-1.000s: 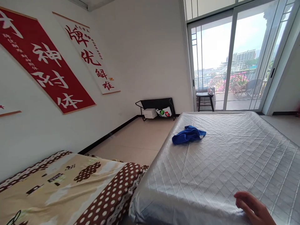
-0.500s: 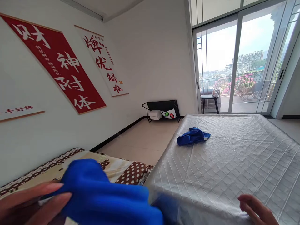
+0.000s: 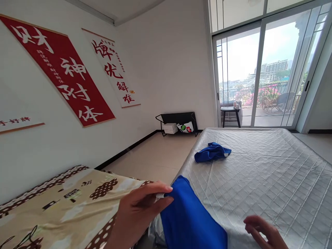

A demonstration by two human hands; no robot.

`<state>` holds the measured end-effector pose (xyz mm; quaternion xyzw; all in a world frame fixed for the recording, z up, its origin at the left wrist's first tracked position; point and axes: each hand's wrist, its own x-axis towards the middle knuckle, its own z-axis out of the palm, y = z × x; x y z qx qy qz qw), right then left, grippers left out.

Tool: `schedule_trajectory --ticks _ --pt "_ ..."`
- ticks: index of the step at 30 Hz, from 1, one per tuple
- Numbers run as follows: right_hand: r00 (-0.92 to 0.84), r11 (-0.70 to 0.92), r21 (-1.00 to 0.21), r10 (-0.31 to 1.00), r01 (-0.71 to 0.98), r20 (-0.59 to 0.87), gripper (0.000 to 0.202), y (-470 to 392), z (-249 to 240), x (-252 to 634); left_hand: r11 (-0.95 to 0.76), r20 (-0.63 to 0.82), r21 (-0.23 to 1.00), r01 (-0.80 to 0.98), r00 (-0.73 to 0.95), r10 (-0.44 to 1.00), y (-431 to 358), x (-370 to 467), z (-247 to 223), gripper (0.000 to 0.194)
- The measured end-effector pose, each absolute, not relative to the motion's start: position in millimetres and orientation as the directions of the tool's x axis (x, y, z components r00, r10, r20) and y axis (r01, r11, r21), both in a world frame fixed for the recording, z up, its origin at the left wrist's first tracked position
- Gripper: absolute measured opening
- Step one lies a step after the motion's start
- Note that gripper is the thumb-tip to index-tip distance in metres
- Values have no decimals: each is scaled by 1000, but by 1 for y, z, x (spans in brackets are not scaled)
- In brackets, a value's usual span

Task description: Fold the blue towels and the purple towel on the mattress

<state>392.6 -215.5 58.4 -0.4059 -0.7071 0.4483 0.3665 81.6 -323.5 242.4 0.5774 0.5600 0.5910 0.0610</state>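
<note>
Between the thumb and fingers of my left hand point(image 3: 145, 204) is the corner of a blue cloth point(image 3: 192, 218), near a small white tag. The cloth hangs down over the near left edge of the silver quilted cover point(image 3: 259, 180). My right hand point(image 3: 266, 231) hovers low over the cover with loosely bent fingers, a gap between them and nothing held. Farther back on the cover lies a second blue cloth point(image 3: 212, 152), crumpled, with a white label at its right end.
A bed or mat with a brown and cream patterned blanket point(image 3: 77, 204) lies at the left. By the far wall stands a black rack point(image 3: 178, 117) holding white boxes point(image 3: 170, 128) and a printed bag. A stool point(image 3: 230, 110) shows behind the sliding glass door point(image 3: 255, 76).
My left hand has carried the blue cloth to the right, from over the blanket to the cover's near edge. My right hand has shifted slightly left.
</note>
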Motion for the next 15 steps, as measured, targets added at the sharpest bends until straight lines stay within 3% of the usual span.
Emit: schedule_trajectory --ticks 4,6,11,15 --pt "-506 419 -895 811 150 295 36 -218 97 354 -470 597 751 464 -171 784 -315 93 238 11" --pt "-559 437 -898 757 47 339 44 -217 119 333 -501 592 749 433 -100 799 -311 100 237 9" --pt "-675 265 -942 659 -206 333 52 -214 155 295 -494 603 714 497 -76 794 -305 110 234 15" --pt "-658 216 -959 698 -184 283 47 -214 170 295 -498 649 642 583 -69 757 -302 110 229 11"
